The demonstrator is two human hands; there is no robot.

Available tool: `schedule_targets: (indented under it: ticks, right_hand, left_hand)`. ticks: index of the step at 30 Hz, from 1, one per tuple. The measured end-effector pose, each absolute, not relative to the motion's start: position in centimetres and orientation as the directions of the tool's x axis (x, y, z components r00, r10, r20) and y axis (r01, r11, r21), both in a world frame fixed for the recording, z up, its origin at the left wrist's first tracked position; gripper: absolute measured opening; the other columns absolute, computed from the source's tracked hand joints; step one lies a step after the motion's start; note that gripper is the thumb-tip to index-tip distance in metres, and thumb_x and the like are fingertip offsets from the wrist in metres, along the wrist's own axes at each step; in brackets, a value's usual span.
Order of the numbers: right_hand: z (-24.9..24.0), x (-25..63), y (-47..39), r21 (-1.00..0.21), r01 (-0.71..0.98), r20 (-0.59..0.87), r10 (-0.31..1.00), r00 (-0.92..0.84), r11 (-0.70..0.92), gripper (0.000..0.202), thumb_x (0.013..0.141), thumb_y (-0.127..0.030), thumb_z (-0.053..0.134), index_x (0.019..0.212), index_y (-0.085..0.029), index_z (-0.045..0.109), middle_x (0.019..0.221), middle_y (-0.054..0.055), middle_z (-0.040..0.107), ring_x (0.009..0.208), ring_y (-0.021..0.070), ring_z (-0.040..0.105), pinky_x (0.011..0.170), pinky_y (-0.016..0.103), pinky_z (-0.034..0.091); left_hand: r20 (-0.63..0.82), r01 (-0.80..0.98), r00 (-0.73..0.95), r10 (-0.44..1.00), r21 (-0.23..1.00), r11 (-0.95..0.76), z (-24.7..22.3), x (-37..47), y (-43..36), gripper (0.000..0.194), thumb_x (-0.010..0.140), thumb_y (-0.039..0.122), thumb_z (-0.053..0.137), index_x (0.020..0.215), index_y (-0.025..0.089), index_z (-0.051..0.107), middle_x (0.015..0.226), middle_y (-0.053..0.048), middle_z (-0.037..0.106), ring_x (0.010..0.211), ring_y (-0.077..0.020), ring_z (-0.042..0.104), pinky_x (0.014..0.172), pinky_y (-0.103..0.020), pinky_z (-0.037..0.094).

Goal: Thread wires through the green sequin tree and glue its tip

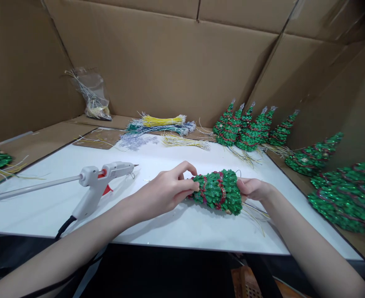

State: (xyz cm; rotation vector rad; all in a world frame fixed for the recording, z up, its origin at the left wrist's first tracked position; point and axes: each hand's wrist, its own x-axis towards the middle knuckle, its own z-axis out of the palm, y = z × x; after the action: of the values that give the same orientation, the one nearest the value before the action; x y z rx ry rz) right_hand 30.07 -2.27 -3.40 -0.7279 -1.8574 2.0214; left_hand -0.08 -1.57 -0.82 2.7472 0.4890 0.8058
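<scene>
A small green Christmas tree ornament point(218, 190) with red garland lies on its side above the white board, its narrow end toward the left. My left hand point(172, 186) pinches that narrow end between thumb and fingers, so the tip is hidden. At the wide base, my right hand point(252, 188) holds the tree from the right, its fingers partly hidden behind and inside the base. Thin wires point(255, 212) trail from the base to the right. Left of my hands, a white hot glue gun point(97, 186) with a red trigger rests with its nozzle pointing right.
Several finished-looking trees point(250, 128) with clear tips stand at the back right, and a larger one point(350, 194) lies at the right edge. Bundles of yellow wires point(163, 120) and loose clear pieces point(138, 142) lie behind. A plastic bag point(95, 97) leans against the cardboard wall point(163, 62).
</scene>
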Motion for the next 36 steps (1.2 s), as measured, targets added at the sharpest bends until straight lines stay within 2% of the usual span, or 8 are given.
schedule_targets:
  ticks: [3, 9, 15, 19, 25, 30, 36]
  right_hand:
    - [-3.5, 30.0, -2.3, -0.990, 0.050, -0.111, 0.526, -0.843, -0.129, 0.059, 0.081, -0.065, 0.057, 0.052, -0.018, 0.036, 0.045, -0.006, 0.027, 0.044, 0.0071, 0.023, 0.046, 0.025, 0.017]
    - [-3.4, 30.4, -2.6, -0.972, 0.155, -0.233, 0.606, -0.761, -0.178, 0.057, 0.077, -0.069, 0.057, 0.056, -0.019, 0.040, 0.046, -0.005, 0.030, 0.046, 0.0086, 0.025, 0.046, 0.025, 0.024]
    - [-3.8, 30.4, -2.2, -0.985, 0.085, -0.155, 0.568, -0.808, -0.148, 0.061, 0.077, -0.067, 0.060, 0.050, -0.017, 0.039, 0.043, -0.006, 0.029, 0.042, 0.0070, 0.026, 0.044, 0.025, 0.018]
    - [-4.0, 30.5, -2.1, -0.984, 0.091, -0.163, 0.587, -0.793, -0.151, 0.062, 0.076, -0.067, 0.061, 0.049, -0.017, 0.039, 0.043, -0.006, 0.031, 0.041, 0.0068, 0.024, 0.044, 0.026, 0.014]
    - [-3.9, 30.6, -2.3, -0.983, 0.095, -0.170, 0.569, -0.805, -0.159, 0.061, 0.079, -0.067, 0.059, 0.049, -0.017, 0.038, 0.043, -0.005, 0.030, 0.042, 0.0072, 0.024, 0.045, 0.027, 0.016]
    - [-3.8, 30.6, -2.3, -0.974, 0.157, -0.223, 0.605, -0.765, -0.162, 0.063, 0.076, -0.073, 0.057, 0.050, -0.018, 0.039, 0.042, -0.006, 0.029, 0.042, 0.0080, 0.023, 0.044, 0.026, 0.017]
    - [-3.8, 30.6, -2.4, -0.978, 0.131, -0.203, 0.609, -0.767, -0.160, 0.063, 0.077, -0.071, 0.057, 0.049, -0.018, 0.040, 0.042, -0.006, 0.028, 0.041, 0.0076, 0.025, 0.045, 0.026, 0.017]
  left_hand:
    - [0.483, 0.256, 0.793, 0.370, 0.286, -0.923, -0.9, -0.1, -1.6, 0.023, 0.098, 0.018, 0.046, 0.103, 0.020, 0.068, 0.120, -0.008, 0.051, 0.074, -0.0084, 0.057, 0.064, -0.022, 0.042]
    - [0.454, 0.272, 0.810, 0.371, 0.269, -0.924, -0.5, 0.1, -1.8, 0.022, 0.097, 0.016, 0.046, 0.102, 0.019, 0.068, 0.115, -0.007, 0.052, 0.072, -0.0083, 0.058, 0.063, -0.022, 0.042]
    - [0.407, 0.286, 0.829, 0.383, 0.280, -0.916, -0.1, 0.1, -1.9, 0.022, 0.096, 0.015, 0.046, 0.100, 0.018, 0.067, 0.114, -0.007, 0.051, 0.073, -0.0083, 0.058, 0.065, -0.022, 0.043]
    - [0.379, 0.286, 0.843, 0.381, 0.283, -0.916, 0.3, 0.1, -1.9, 0.023, 0.097, 0.015, 0.045, 0.098, 0.017, 0.068, 0.113, -0.007, 0.050, 0.073, -0.0079, 0.057, 0.066, -0.021, 0.043]
    - [0.365, 0.278, 0.850, 0.381, 0.305, -0.911, 0.6, 0.1, -1.9, 0.023, 0.096, 0.014, 0.045, 0.098, 0.017, 0.067, 0.111, -0.006, 0.050, 0.073, -0.0073, 0.055, 0.067, -0.021, 0.042]
    - [0.352, 0.278, 0.851, 0.390, 0.328, -0.903, 0.7, 0.2, -1.8, 0.021, 0.096, 0.014, 0.045, 0.095, 0.017, 0.066, 0.111, -0.005, 0.049, 0.073, -0.0068, 0.055, 0.067, -0.021, 0.042]
    - [0.348, 0.281, 0.851, 0.392, 0.328, -0.902, 0.8, 0.4, -1.9, 0.020, 0.095, 0.014, 0.046, 0.090, 0.016, 0.065, 0.110, -0.004, 0.050, 0.071, -0.0066, 0.053, 0.065, -0.021, 0.040]
